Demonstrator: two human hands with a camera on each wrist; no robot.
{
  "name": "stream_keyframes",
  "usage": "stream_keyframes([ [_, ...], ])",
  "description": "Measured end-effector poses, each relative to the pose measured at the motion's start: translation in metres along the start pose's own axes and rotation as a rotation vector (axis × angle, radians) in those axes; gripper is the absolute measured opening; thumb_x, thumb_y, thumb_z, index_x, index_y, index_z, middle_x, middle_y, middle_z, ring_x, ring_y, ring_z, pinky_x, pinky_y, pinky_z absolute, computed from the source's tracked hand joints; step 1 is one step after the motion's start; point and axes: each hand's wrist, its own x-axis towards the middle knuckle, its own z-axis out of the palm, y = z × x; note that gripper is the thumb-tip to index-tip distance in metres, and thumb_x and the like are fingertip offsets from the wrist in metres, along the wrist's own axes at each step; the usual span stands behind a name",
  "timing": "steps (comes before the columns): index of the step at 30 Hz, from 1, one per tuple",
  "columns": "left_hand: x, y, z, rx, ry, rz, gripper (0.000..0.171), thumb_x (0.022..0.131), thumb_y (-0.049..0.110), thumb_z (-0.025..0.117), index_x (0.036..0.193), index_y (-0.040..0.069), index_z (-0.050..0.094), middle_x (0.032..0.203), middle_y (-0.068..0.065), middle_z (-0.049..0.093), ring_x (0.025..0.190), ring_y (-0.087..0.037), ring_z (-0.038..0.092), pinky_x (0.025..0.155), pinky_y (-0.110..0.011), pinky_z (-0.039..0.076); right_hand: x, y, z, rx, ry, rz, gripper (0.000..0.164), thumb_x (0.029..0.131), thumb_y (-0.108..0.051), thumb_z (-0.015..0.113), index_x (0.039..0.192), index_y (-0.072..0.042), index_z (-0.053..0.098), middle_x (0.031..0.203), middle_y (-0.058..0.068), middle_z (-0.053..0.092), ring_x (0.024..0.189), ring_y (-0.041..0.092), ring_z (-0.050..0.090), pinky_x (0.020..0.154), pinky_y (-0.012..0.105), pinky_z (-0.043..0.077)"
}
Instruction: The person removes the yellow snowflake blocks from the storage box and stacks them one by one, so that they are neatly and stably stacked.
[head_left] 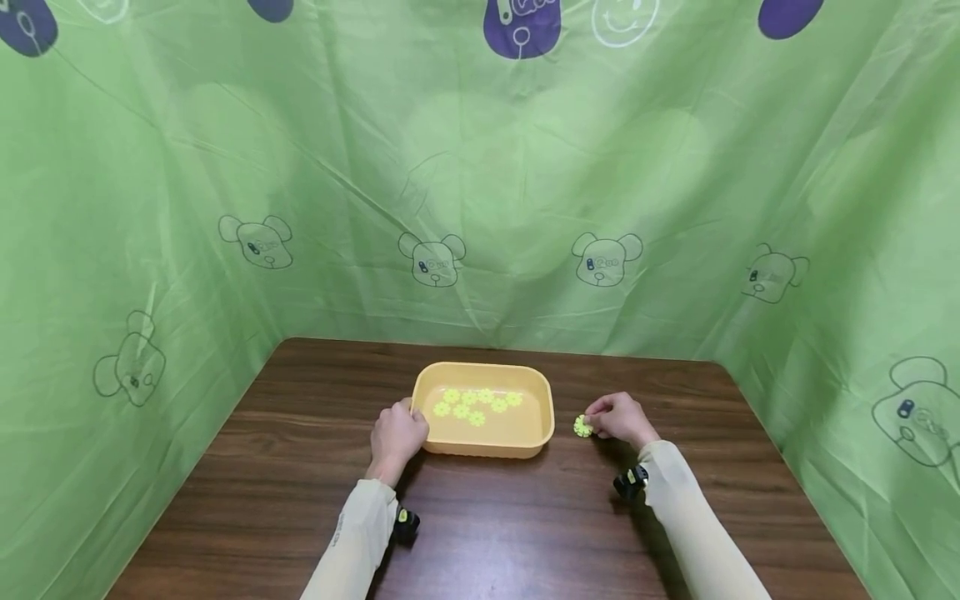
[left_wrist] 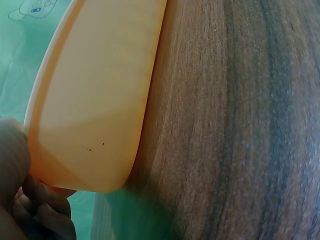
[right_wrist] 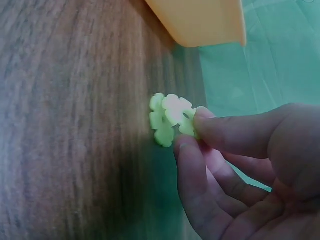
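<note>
Flower piece [right_wrist: 173,109] is pinched by right fingers [right_wrist: 192,167], left fingers [left_wrist: 54,220] gripping tray [head_left: 517,427] before green curtain [head_left: 510,183].

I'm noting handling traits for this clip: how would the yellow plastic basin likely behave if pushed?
The yellow plastic basin is probably light and slightly flexible, since its wall looks thin. It would likely slide rather than tip, being low and broad on the wood-grain table. The flower-shaped pieces scattered inside might shift.
</note>
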Motion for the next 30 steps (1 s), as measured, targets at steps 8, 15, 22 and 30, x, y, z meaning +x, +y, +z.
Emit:
stream_keyframes([
  [8,-0.0014,-0.0003,-0.0003,0.0,0.0,-0.004,0.018,0.093,0.017,0.054,0.088,0.007,0.068,0.079,-0.016,0.069,0.071,-0.033,0.066,0.056,-0.047,0.046,-0.0049,0.0017,0.0041,-0.057,0.012,-0.022,0.013,0.087,-0.007,0.075,0.094,0.004,0.073,0.083,0.01,0.071,0.067,0.016,0.065,0.062,0.031,0.056],
  [15,-0.002,0.0019,-0.0013,0.002,0.005,-0.006,0.019,0.093,0.017,0.055,0.09,0.006,0.069,0.081,-0.017,0.07,0.072,-0.034,0.066,0.056,-0.047,0.047,-0.0062,0.0014,0.0053,-0.095,0.03,-0.035,0.013,0.086,-0.01,0.076,0.093,0.002,0.074,0.079,0.006,0.071,0.066,0.015,0.063,0.06,0.029,0.054],
  [22,-0.002,0.0016,-0.0002,0.004,0.015,-0.01,0.018,0.092,0.018,0.056,0.09,0.006,0.069,0.083,-0.019,0.071,0.074,-0.037,0.068,0.057,-0.049,0.047,-0.0038,0.0038,0.0086,-0.118,0.042,-0.028,0.012,0.085,-0.012,0.077,0.091,-0.001,0.075,0.077,0.004,0.07,0.065,0.014,0.062,0.058,0.026,0.05],
  [30,0.0006,0.0012,0.0002,0.002,0.009,-0.013,0.02,0.093,0.019,0.054,0.092,0.007,0.07,0.084,-0.019,0.071,0.074,-0.036,0.067,0.056,-0.048,0.047,-0.0019,0.0046,0.0105,-0.175,0.073,-0.034,0.01,0.085,-0.013,0.077,0.089,-0.003,0.076,0.078,0.003,0.071,0.065,0.012,0.061,0.061,0.027,0.048],
])
